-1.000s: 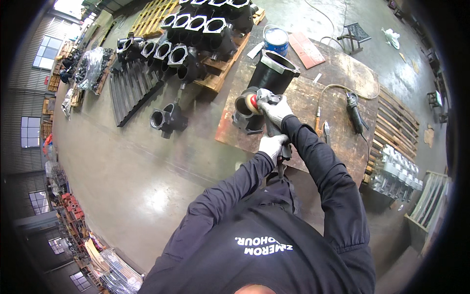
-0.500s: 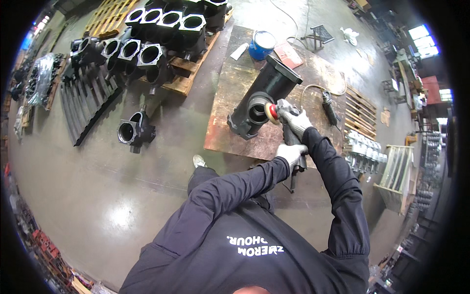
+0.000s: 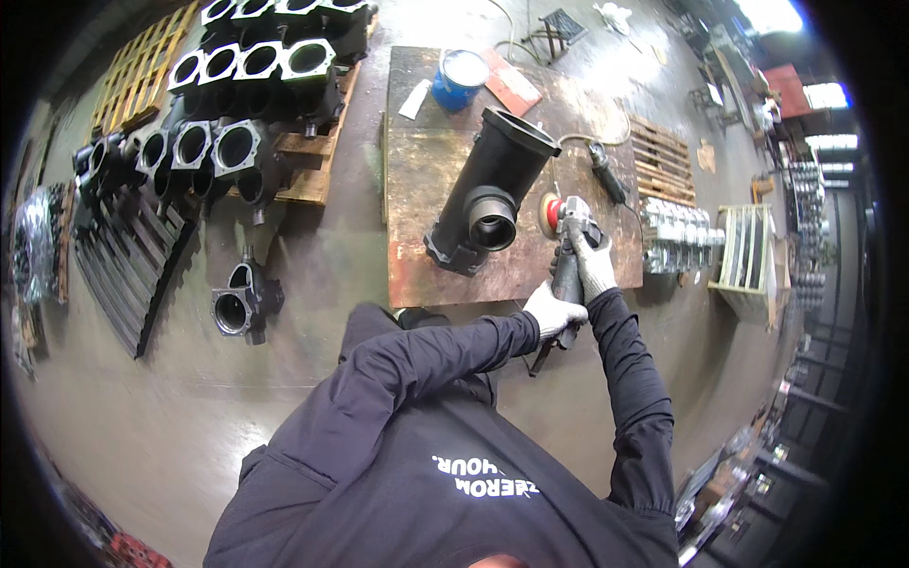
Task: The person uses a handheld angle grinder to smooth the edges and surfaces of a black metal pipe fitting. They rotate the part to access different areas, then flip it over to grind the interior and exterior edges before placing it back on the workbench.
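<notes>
Both my gloved hands grip an angle grinder (image 3: 566,275) with a red-backed disc (image 3: 551,216). My left hand (image 3: 554,310) is closed round the rear of its body, and my right hand (image 3: 595,263) is wrapped near the head. To the left of the disc, and apart from it, a black cast pipe fitting (image 3: 464,199) lies tilted on the wooden table (image 3: 426,275). A flange forms its far end, and a round side outlet (image 3: 493,223) with a bare metal rim points toward me.
A second grinder (image 3: 606,172) with its cord lies on the table's right part. Behind the fitting are a blue can (image 3: 459,80), a white tube (image 3: 415,98) and a red sheet (image 3: 512,83). Black castings (image 3: 258,62) crowd a pallet at left; one casting (image 3: 241,301) stands on the floor.
The grinder has moved away from the fitting's side outlet, to the right, with both hands still on it. My view has shifted, so the surroundings sit differently in the picture.
</notes>
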The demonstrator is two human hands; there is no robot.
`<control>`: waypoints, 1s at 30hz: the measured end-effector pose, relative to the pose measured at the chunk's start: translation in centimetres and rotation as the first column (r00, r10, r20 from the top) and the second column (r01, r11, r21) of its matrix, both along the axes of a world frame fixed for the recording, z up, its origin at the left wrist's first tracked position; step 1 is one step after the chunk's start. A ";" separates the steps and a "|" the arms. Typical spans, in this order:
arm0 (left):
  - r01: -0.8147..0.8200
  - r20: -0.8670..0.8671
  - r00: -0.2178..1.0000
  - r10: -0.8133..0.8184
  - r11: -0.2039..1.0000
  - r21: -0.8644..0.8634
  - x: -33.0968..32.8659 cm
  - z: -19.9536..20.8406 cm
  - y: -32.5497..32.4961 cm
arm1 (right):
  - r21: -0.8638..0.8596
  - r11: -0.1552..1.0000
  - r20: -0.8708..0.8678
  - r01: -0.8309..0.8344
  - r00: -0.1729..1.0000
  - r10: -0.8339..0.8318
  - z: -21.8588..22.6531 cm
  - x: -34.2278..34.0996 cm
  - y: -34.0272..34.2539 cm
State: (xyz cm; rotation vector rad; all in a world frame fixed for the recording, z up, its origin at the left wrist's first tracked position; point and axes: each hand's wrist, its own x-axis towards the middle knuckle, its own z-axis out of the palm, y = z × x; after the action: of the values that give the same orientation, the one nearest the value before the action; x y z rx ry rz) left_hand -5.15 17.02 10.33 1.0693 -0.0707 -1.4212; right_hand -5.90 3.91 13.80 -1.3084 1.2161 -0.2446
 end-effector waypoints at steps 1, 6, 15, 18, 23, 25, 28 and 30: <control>0.019 -0.033 0.999 -0.019 1.000 -0.008 0.3 0.0 0.2 | -0.032 0.999 -0.038 0.021 0.999 -0.022 0.0 0.5 0.4; -0.004 -0.222 0.975 0.007 1.000 0.017 1.7 2.0 0.3 | -0.033 0.999 -0.266 0.010 0.964 -0.019 0.8 2.3 0.7; 0.269 -0.266 0.937 -0.228 0.954 0.129 9.2 2.2 0.7 | -0.275 0.958 -0.534 -0.086 0.842 -0.077 0.6 6.7 2.6; 0.245 -0.257 0.942 -0.215 0.966 0.087 8.7 2.4 0.9 | -0.241 0.966 -0.590 -0.092 0.805 -0.071 1.1 6.4 3.2; 0.250 -0.312 0.930 -0.195 0.957 0.147 6.6 3.7 0.3 | -0.139 0.986 -0.548 -0.094 0.836 0.003 1.6 4.8 2.1; 0.216 -0.255 0.952 -0.168 0.961 0.173 5.6 4.1 -0.6 | -0.128 0.984 -0.534 -0.120 0.845 0.033 1.5 3.9 0.9; 0.183 -0.153 0.977 -0.147 0.949 0.256 3.4 4.3 -2.2 | -0.056 0.985 -0.443 -0.165 0.888 0.124 0.5 2.1 -1.2; 0.150 -0.091 0.987 -0.130 0.950 0.275 1.8 3.9 -3.8 | -0.047 0.979 -0.372 -0.200 0.913 0.169 -0.5 1.0 -3.1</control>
State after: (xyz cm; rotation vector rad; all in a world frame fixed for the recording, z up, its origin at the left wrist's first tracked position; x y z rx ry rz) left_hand -3.40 13.23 14.22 1.2643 0.1139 -1.6314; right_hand -4.89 0.78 13.34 -1.5808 1.3921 0.0929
